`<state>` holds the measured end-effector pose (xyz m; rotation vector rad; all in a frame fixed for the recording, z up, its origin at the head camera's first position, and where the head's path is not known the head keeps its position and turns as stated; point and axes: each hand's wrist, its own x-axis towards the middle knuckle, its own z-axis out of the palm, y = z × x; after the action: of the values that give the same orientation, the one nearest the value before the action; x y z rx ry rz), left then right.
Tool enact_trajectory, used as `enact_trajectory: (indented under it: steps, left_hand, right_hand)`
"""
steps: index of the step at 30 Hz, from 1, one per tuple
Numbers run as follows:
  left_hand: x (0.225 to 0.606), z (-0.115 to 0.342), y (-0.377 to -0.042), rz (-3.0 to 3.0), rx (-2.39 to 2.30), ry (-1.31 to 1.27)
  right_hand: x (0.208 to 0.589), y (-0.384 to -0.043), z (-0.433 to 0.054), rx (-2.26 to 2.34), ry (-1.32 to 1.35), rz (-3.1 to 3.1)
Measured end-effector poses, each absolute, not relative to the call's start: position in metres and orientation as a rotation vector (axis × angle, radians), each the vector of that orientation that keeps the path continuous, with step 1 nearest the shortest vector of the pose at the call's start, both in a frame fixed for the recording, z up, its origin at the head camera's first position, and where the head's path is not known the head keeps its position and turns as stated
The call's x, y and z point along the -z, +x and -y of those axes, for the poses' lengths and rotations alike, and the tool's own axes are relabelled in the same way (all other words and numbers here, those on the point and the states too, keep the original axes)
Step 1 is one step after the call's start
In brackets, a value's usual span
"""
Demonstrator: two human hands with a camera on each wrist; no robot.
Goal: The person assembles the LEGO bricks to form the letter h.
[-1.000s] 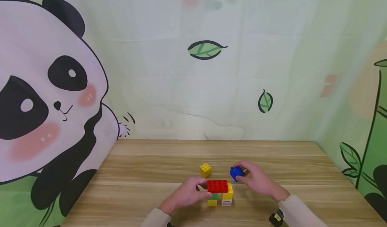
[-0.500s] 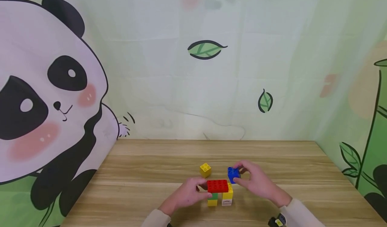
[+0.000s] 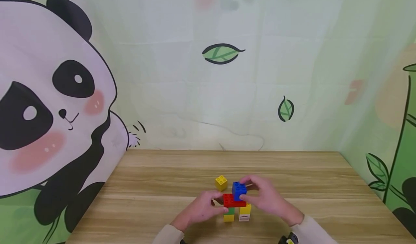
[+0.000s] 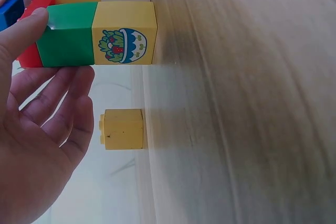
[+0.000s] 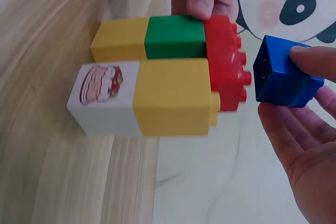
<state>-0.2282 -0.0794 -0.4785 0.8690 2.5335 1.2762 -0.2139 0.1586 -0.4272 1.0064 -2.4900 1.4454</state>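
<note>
A toy-brick bridge stands on the wooden table. One pillar is a green brick (image 4: 71,38) on a yellow brick with a printed bowl (image 4: 107,53); the other is a yellow brick (image 5: 173,98) on a white brick with a cake print (image 5: 113,121). Across their tops lies a long red brick (image 3: 228,201), overhanging neither far. My left hand (image 3: 202,208) holds the red brick's left end between thumb and fingers. My right hand (image 3: 268,199) pinches a blue brick (image 3: 239,190) by its sides, a small gap above the red studs in the right wrist view.
A loose yellow brick (image 3: 221,183) sits on the table (image 3: 156,186) just behind the bridge, studs up. A panda-printed cloth (image 3: 182,92) rises at the table's far edge and along both sides.
My right hand has carried the blue brick leftward and turned it upright, from beside the bridge to over the red brick. My left hand keeps its hold in the same place.
</note>
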Motion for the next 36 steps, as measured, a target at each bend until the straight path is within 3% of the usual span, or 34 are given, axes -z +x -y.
enact_trajectory:
  steps: [20,36]
  left_hand:
    - [0.478,0.080,-0.229,-2.500,-1.289,0.885]
    - [0.480,0.080,-0.229,-2.521,-1.282,0.919]
  right_hand:
    - [0.436,-0.216,-0.142,-1.360,1.232,2.433]
    - [0.423,-0.218,-0.143,-0.931,1.395,2.463]
